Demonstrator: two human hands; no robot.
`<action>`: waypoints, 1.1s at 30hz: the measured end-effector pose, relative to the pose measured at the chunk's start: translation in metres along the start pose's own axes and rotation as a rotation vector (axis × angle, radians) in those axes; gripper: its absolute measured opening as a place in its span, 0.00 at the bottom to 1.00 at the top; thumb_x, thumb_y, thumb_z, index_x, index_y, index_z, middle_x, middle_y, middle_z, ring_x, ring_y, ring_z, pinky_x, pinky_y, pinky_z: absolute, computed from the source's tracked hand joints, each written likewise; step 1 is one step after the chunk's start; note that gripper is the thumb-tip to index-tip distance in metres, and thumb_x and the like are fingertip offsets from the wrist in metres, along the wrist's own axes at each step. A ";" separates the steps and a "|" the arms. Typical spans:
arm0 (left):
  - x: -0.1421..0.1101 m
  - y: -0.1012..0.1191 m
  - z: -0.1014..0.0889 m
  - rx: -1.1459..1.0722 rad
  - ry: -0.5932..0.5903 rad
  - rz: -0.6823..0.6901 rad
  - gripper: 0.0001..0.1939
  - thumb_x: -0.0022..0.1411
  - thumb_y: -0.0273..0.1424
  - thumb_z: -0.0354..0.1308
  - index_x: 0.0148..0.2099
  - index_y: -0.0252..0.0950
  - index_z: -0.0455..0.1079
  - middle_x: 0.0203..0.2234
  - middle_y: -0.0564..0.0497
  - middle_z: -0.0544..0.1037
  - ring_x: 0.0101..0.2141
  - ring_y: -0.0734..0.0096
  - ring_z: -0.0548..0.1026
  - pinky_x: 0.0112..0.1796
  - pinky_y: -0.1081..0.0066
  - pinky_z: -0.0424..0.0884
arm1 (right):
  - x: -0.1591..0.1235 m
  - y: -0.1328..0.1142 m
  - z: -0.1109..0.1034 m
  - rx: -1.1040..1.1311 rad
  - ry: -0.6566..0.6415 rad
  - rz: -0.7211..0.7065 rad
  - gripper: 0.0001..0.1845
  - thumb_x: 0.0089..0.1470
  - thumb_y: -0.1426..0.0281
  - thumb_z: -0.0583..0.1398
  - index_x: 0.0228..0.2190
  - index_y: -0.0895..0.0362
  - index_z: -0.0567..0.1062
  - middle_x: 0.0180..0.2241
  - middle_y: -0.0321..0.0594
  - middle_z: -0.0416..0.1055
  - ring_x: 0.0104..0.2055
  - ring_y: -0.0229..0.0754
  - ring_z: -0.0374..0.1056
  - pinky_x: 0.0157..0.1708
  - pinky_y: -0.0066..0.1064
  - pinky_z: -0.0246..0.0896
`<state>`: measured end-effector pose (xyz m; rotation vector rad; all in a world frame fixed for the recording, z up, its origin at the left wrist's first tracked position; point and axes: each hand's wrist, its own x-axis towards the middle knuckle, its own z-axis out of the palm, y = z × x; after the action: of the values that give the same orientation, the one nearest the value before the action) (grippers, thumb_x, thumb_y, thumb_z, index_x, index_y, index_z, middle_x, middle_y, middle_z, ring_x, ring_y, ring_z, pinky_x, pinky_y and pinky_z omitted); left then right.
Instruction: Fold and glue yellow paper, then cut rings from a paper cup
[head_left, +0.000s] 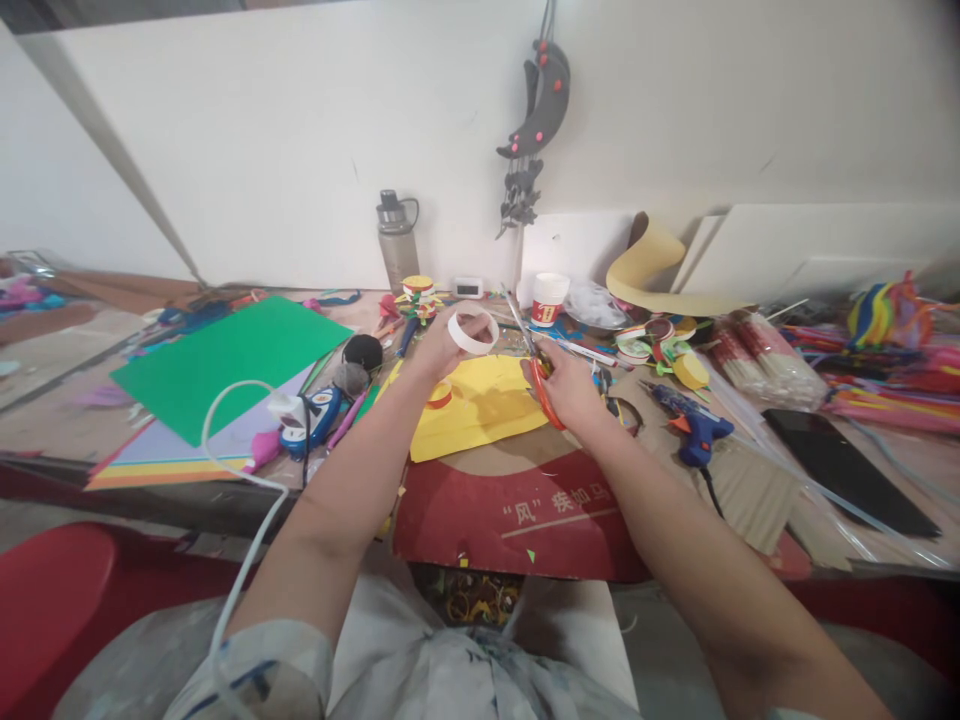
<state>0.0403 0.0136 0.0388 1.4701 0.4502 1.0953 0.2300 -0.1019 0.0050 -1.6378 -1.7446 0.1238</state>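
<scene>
My left hand (444,340) is closed around a white paper ring (474,348), held up above the table. In my right hand (564,378) is a pair of scissors (541,388) with orange handles, the blades pointing up and away from me. Between and below both hands lies a sheet of yellow paper (487,415). A small ring with an orange-red and yellow band (439,396) sits on the yellow paper's left part, beside my left forearm. Underneath is a red printed board (517,520) at the table's front edge.
Left are green paper (232,365), stacked coloured sheets and a blue device (311,425) with a white cable. At the back stand a bottle (397,245) and a paper cup (550,298). A blue glue gun (694,425) and black phone (847,470) lie right.
</scene>
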 end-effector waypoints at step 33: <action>-0.008 -0.015 0.027 0.090 -0.129 -0.208 0.21 0.49 0.35 0.77 0.41 0.35 0.71 0.24 0.53 0.78 0.20 0.74 0.74 0.21 0.74 0.66 | -0.003 -0.032 -0.005 0.937 0.252 0.025 0.30 0.48 0.47 0.74 0.44 0.46 0.70 0.37 0.38 0.75 0.42 0.49 0.74 0.37 0.40 0.73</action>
<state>0.0627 -0.0044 0.0254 1.5254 0.5538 0.8205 0.2061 -0.1128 0.0240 -0.9237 -1.1771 0.6153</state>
